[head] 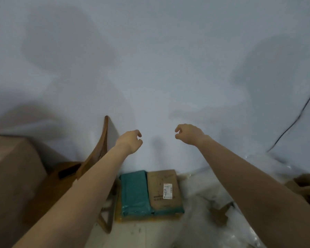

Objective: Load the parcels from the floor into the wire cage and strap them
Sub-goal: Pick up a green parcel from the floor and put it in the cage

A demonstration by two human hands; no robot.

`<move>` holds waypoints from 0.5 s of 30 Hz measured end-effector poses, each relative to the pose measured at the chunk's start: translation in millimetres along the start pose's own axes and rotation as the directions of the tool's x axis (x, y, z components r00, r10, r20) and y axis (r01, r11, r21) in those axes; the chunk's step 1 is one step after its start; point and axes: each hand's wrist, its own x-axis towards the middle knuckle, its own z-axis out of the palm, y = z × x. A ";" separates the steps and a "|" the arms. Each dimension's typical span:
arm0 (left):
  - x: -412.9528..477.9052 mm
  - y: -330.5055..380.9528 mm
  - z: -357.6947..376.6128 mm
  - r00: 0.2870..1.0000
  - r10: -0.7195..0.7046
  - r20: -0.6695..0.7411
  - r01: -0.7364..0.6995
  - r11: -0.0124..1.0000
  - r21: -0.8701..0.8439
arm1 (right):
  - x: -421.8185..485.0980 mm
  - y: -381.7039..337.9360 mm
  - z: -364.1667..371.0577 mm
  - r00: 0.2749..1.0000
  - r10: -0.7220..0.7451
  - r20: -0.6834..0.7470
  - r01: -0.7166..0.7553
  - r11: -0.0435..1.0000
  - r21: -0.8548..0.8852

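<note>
A teal plastic-wrapped parcel (133, 191) lies on the floor against the white wall. A brown cardboard mailer (164, 188) with a white label lies on its right half. Something yellow shows under their front edge. My left hand (130, 141) and my right hand (189, 133) are both stretched out in front of the wall, well above the parcels. The fingers of each hang loosely curled and hold nothing. No wire cage and no strap show in view.
A wooden chair (97, 158) stands left of the parcels. A large cardboard box (13, 167) sits at the far left. Crumpled clear plastic (240, 221) and cardboard scraps (220, 213) cover the floor at right. A black cable (297, 117) runs down the wall.
</note>
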 end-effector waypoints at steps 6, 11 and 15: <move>93.4 -40.1 86.6 0.967 -0.196 0.161 0.218 0.967 -0.131 | 108.0 43.2 81.7 0.965 0.079 0.249 -0.078 0.997 -0.012; 131.8 -101.9 180.4 0.902 -0.297 0.313 0.330 0.942 -0.056 | 165.0 63.9 184.1 0.905 0.085 0.417 -0.092 0.996 -0.003; 160.2 -152.5 258.0 0.853 -0.384 0.353 0.440 0.893 -0.091 | 190.3 72.4 277.3 0.829 0.135 0.543 -0.152 0.988 -0.013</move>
